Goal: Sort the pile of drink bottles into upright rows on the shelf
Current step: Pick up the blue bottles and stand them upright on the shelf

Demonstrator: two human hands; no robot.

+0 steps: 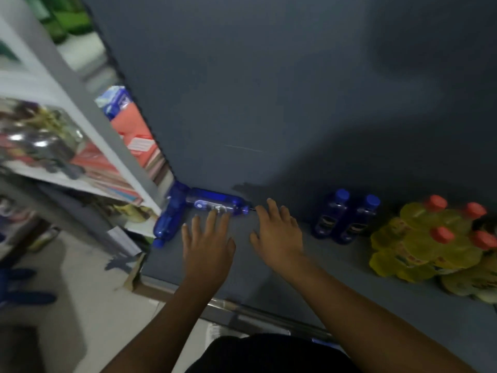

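Left hand and right hand, fingers spread, empty, hover over the shelf beside two lying bottles; two upright bottles stand to the right.

Both arms bare, reaching forward from the bottom edge. Left forearm runs up and slightly right. Right forearm enters from lower right, angled up and left. Left hand: palm down, back to the camera, fingers straight and spread, thumb out to the right. Right hand: also palm down, fingers extended and a little fanned, thumb out to the left. Hands side by side, thumbs near each other, not touching; right hand slightly farther forward. Neither hand grips anything. Fingertips slightly blurred.
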